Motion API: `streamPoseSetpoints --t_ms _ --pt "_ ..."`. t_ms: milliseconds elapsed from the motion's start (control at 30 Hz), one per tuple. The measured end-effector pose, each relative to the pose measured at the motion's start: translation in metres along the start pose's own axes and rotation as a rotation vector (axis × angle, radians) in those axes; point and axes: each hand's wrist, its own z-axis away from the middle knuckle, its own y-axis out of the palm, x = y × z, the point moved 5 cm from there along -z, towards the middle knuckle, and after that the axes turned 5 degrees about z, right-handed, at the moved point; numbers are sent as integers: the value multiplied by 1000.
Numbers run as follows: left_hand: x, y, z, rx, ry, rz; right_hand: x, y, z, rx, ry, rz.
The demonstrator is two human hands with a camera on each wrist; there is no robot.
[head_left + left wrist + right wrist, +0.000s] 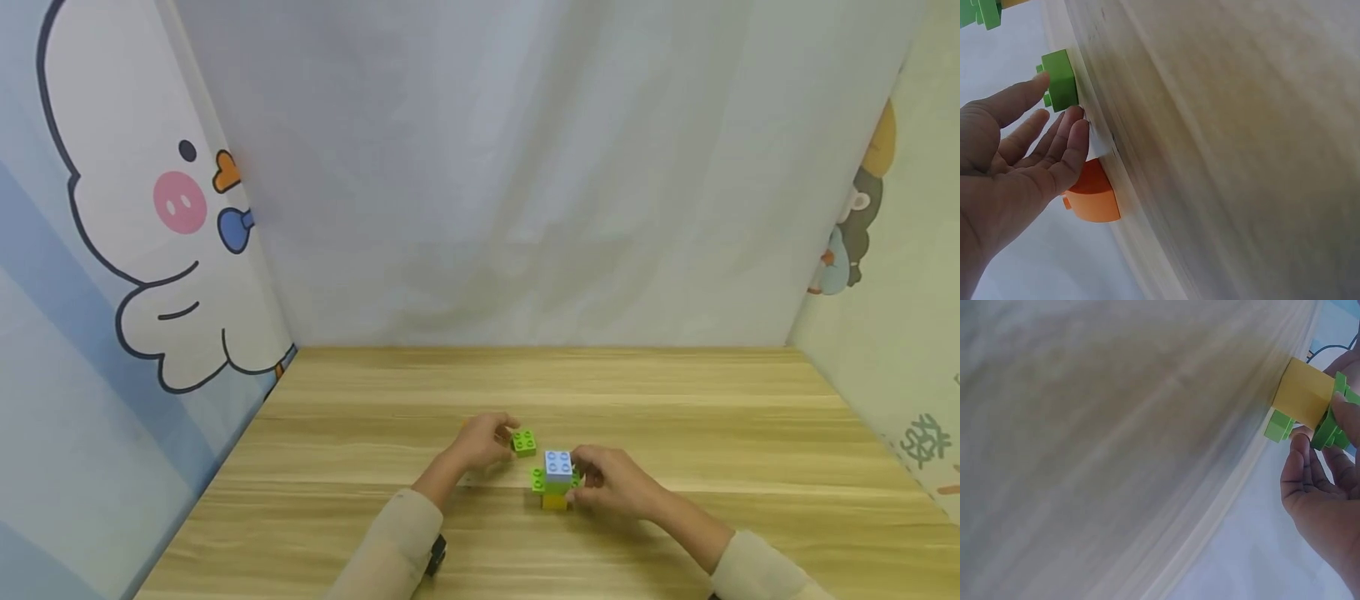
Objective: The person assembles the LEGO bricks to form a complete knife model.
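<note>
A small stack of toy building blocks (557, 467) stands on the table, with a yellow block (1304, 392) at the bottom, green pieces above and a light blue block (558, 464) on top. My right hand (618, 482) holds the stack from its right side, thumb in front and fingers behind the green layer. To the left, my left hand (483, 442) is beside a loose green block (524, 442), its fingers loosely bent near it. In the left wrist view the thumb overlaps that green block (1060, 81); whether it touches cannot be told.
An orange block (1094, 197) lies behind the left hand, mostly hidden in the head view. The wooden table (337, 400) ends at a pale curtain (465, 167) at the back. Printed cloths with cartoon figures hang at both sides.
</note>
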Motion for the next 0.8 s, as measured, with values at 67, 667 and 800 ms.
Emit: streamPoseSetpoints --t_ms 67,667,800 --pt "2 0 -1 -2 -26 9 0 0 0 1 -2 0" --pt "5 2 -12 -72 -87 12 -1 1 -1 -1 -10 -6" --pt "4 0 -10 -88 -85 23 -1 2 -1 1 -10 -11"
